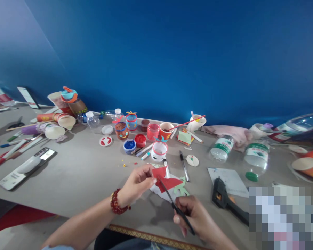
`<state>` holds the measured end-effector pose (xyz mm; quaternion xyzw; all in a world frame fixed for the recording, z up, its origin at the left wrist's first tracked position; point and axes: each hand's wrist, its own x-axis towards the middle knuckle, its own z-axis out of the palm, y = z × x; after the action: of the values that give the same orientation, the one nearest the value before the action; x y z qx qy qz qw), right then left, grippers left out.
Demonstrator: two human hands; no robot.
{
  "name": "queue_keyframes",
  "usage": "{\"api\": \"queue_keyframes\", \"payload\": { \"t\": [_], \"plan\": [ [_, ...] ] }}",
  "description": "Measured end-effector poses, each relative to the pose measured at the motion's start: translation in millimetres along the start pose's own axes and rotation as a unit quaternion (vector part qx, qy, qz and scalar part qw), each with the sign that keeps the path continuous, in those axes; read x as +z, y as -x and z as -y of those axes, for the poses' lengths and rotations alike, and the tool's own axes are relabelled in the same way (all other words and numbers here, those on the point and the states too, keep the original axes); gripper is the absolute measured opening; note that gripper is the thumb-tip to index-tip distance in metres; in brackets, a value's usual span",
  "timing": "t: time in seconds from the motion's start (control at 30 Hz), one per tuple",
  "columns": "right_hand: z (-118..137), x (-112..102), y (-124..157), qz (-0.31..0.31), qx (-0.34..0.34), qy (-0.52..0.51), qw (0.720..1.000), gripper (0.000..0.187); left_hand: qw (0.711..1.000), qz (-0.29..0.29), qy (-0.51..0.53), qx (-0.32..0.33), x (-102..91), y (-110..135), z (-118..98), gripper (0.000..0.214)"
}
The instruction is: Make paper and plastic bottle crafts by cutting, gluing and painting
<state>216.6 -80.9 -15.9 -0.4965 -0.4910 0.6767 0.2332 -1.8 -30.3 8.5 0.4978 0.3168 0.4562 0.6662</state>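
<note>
My left hand (138, 184) pinches a piece of red paper (170, 184) at its left edge. In my right hand (191, 213) is a pair of black-handled scissors (181, 212), with the blades reaching into the red paper. Beneath the paper lie a white sheet (155, 190) and a green paper cutout (181, 188). Just beyond stands a small white cup (159, 151) with a red rim and blue paper leaves. A marker (167, 168) lies between the cup and the red paper.
Open paint jars, blue (129, 146) and red (140, 140), stand near decorated brown (121, 130) and blue (131, 122) cups. A black pen (184, 166) lies right of the paper. A glue gun (225, 201), bottles (256, 158) and a phone (27, 168) occupy the sides.
</note>
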Motion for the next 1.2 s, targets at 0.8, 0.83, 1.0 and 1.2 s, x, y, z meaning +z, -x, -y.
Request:
{"api": "queue_keyframes", "payload": {
  "t": [0.8, 0.83, 1.0, 1.2],
  "plan": [
    [-3.3, 1.6, -5.4, 0.003, -0.002, -0.02, 1.0, 0.065, 1.0, 0.013, -0.007, -0.006, 1.8, -0.7, -1.9, 0.03],
    [-3.2, 1.7, -5.7, 0.002, -0.003, -0.018, 1.0, 0.065, 1.0, 0.011, -0.008, -0.006, 1.9, -0.9, -2.0, 0.03],
    [-1.0, 2.0, -8.3, 0.016, -0.015, -0.009, 1.0, 0.066, 1.0, -0.002, -0.008, -0.001, 3.2, -2.1, -3.9, 0.031],
    [1.5, -0.6, -14.7, 0.022, -0.038, 0.007, 0.999, 0.065, 0.999, -0.034, -0.01, -0.01, 1.5, -5.0, -5.6, 0.032]
  ]
}}
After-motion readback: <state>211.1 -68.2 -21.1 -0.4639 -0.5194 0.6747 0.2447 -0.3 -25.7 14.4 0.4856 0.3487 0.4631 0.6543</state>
